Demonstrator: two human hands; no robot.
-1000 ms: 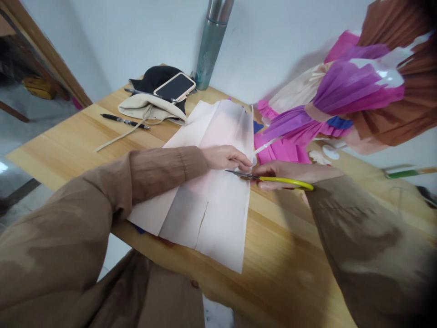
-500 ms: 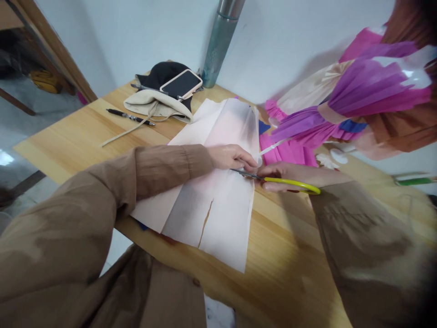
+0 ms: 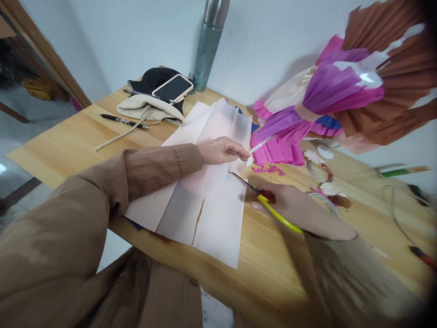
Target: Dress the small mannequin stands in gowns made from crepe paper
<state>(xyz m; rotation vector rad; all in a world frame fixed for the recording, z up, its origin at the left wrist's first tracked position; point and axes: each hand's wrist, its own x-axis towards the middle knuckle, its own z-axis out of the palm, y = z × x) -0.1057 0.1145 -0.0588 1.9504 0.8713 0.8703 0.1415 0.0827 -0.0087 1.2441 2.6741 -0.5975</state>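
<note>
White paper sheets (image 3: 218,237) lie across the wooden table, with a brown slit running up from the near edge. My left hand (image 3: 221,150) rests over their upper part, its fingers stretched out toward a thin white strip (image 3: 261,145); no object shows in it. Yellow-handled scissors (image 3: 280,216) are in my right hand (image 3: 295,205), which is slightly blurred. Their blades point up and left over the paper's right side, below my left fingers. Whether the blades touch the paper, I cannot tell.
Behind the paper lie a phone (image 3: 173,88), a beige drawstring pouch (image 3: 146,109) and a pen (image 3: 123,121). A bottle (image 3: 206,54) stands by the wall. Pleated purple, pink and brown paper pieces (image 3: 331,91) rise at the right. Scraps and a tape roll (image 3: 324,202) lie nearby.
My right hand has moved down and right with the scissors, away from my left hand. My left fingers have straightened. The view has shifted slightly to the right.
</note>
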